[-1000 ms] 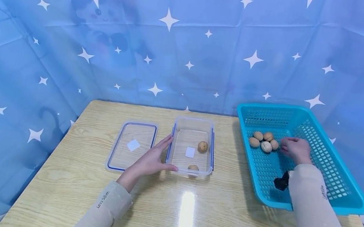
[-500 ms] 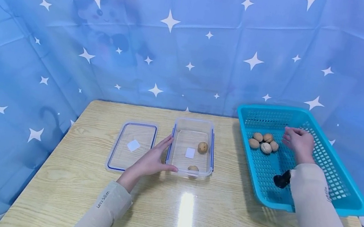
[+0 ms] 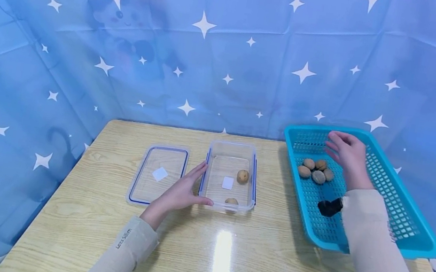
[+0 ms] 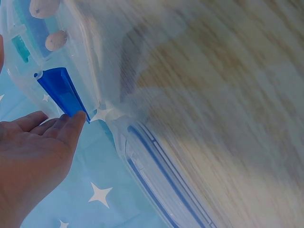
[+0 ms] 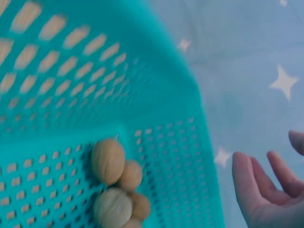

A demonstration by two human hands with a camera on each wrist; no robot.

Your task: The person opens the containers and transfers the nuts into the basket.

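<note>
My left hand (image 3: 180, 193) rests against a clear plastic food container (image 3: 256, 148), fingers along its left side and thumb at the front corner. In the left wrist view the fingertips are right at its blue latch (image 4: 64, 92). Two walnuts (image 3: 243, 176) lie inside the container. My right hand (image 3: 349, 154) hovers over the far part of a turquoise basket (image 3: 413, 228), palm turned left, fingers slightly bent and spread. Nothing shows between thumb and fingers in the right wrist view. Several walnuts (image 5: 108, 161) sit bunched on the basket floor, left of and below that hand.
The container's clear lid (image 3: 142, 169) with a blue seal lies on the wooden table (image 3: 100, 231), left of the container. A blue curtain (image 3: 229, 62) with white stars hangs behind the table and along its left side.
My right hand has risen from beside the walnuts in the basket and moved toward the basket's far left, its fingers loosening. The left hand and the container stay where they were.
</note>
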